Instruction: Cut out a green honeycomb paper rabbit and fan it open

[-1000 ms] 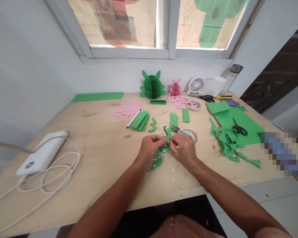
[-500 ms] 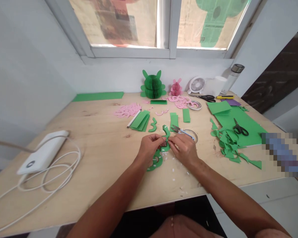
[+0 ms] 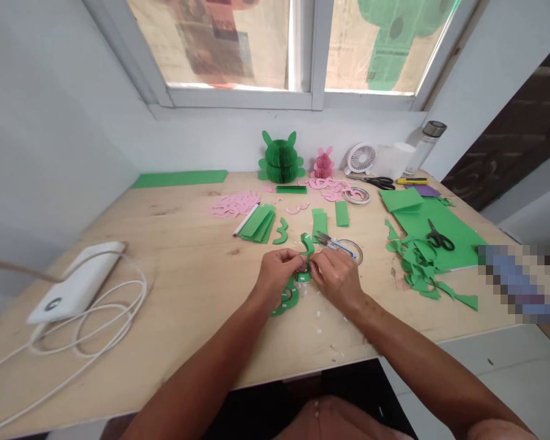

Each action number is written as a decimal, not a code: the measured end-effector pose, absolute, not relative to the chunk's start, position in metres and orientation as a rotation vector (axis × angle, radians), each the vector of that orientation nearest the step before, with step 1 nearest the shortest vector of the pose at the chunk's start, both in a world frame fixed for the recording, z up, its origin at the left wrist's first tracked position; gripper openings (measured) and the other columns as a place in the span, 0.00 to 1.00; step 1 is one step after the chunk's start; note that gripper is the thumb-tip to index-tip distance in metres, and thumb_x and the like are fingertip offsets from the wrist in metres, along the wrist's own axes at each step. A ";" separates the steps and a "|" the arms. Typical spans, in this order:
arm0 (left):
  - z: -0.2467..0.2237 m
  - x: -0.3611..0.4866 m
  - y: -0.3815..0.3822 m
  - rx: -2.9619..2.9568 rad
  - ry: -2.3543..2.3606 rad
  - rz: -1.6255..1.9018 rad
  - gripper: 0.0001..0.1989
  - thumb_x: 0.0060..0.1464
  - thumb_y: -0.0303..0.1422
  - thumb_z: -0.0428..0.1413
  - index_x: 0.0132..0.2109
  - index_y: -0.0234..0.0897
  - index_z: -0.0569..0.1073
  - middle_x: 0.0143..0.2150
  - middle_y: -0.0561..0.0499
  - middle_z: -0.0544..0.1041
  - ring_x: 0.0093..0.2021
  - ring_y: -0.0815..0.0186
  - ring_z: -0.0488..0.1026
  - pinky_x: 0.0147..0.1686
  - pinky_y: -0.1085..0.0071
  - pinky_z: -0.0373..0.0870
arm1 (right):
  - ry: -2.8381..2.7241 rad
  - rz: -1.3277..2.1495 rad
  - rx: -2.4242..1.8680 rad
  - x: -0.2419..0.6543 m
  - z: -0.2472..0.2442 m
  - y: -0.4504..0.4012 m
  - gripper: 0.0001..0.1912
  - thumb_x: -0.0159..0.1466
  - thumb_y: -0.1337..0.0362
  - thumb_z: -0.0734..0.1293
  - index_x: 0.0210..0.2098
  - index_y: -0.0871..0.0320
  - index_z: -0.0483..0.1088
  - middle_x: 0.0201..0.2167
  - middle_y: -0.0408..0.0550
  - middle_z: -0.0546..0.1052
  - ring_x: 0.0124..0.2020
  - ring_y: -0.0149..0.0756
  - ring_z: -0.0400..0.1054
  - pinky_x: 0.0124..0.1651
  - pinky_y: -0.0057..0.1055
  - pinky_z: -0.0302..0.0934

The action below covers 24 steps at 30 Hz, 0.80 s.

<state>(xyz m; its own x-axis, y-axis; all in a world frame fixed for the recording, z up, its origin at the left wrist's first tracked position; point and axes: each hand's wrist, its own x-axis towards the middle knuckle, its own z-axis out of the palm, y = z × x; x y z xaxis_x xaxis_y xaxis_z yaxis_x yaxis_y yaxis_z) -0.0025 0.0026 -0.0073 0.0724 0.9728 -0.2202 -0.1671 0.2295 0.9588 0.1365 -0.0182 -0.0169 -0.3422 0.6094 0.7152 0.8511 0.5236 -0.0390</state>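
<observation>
A wavy green paper cutout [image 3: 307, 242] with small white strips on it stands between my hands. My left hand [image 3: 278, 274] is closed on its left edge, thumb and fingers pinched. My right hand [image 3: 338, 276] is closed too, its fingertips pressed at the cutout's right edge; the fingers hide the exact contact. Under my left hand lie more curved green cutouts [image 3: 292, 298] with white strips, partly covered. Thread snips [image 3: 330, 241] with a blue handle lie just beyond my right hand, by a roll of tape [image 3: 358, 249]. White scraps [image 3: 319, 330] are scattered nearer me.
Green scraps [image 3: 419, 263] and black scissors [image 3: 440, 237] lie at right, by a green sheet [image 3: 462, 244]. Folded green paper [image 3: 259, 223] and pink cutouts [image 3: 235, 205] are beyond my hands. A white power bank [image 3: 77, 281] with a looped cable is at left. A green honeycomb-paper figure [image 3: 282, 160] stands behind.
My right fingertips have shifted slightly at the cutout, and its lower end shows a little differently. Both hands stay in nearly the same place. The view has turned slightly.
</observation>
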 end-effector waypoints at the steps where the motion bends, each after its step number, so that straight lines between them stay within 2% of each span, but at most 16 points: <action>1: -0.008 -0.002 0.002 0.944 1.144 1.079 0.07 0.34 0.32 0.63 0.19 0.33 0.73 0.17 0.52 0.72 0.21 0.71 0.66 0.24 0.75 0.61 | -2.058 -0.407 -1.188 0.137 -0.018 -0.018 0.12 0.63 0.69 0.59 0.25 0.58 0.68 0.21 0.45 0.69 0.25 0.34 0.61 0.31 0.32 0.53; 8: -0.005 -0.004 0.002 0.898 1.140 1.050 0.08 0.35 0.33 0.63 0.21 0.33 0.73 0.19 0.51 0.73 0.23 0.70 0.68 0.24 0.75 0.61 | -1.740 0.250 -1.280 0.139 -0.021 -0.012 0.05 0.59 0.69 0.61 0.27 0.57 0.66 0.22 0.42 0.70 0.23 0.31 0.63 0.29 0.27 0.58; 12: -0.002 -0.006 0.003 0.831 1.116 1.073 0.10 0.34 0.34 0.65 0.22 0.33 0.73 0.20 0.51 0.72 0.24 0.69 0.69 0.26 0.75 0.62 | -1.615 0.460 -1.313 0.140 -0.018 -0.011 0.05 0.59 0.65 0.62 0.27 0.57 0.67 0.22 0.42 0.71 0.23 0.31 0.62 0.28 0.26 0.58; 18: 0.001 -0.008 0.004 0.802 1.074 1.121 0.11 0.35 0.35 0.65 0.24 0.34 0.73 0.21 0.51 0.73 0.25 0.69 0.70 0.27 0.74 0.63 | -1.546 0.561 -1.310 0.141 -0.017 -0.011 0.06 0.60 0.64 0.62 0.30 0.58 0.69 0.25 0.44 0.73 0.24 0.32 0.63 0.29 0.27 0.59; 21: -0.003 -0.006 0.004 0.868 1.087 1.145 0.10 0.35 0.35 0.65 0.24 0.34 0.74 0.21 0.51 0.73 0.25 0.69 0.69 0.26 0.74 0.62 | -1.612 0.501 -1.243 0.140 -0.017 -0.012 0.07 0.59 0.64 0.63 0.35 0.58 0.70 0.28 0.46 0.74 0.27 0.33 0.65 0.31 0.29 0.60; 24: -0.005 -0.003 0.002 0.902 1.086 1.145 0.09 0.35 0.34 0.65 0.24 0.34 0.74 0.21 0.52 0.73 0.24 0.70 0.68 0.26 0.75 0.61 | -1.686 0.395 -1.212 0.139 -0.017 -0.012 0.05 0.57 0.64 0.65 0.34 0.57 0.70 0.28 0.46 0.73 0.29 0.34 0.65 0.33 0.30 0.59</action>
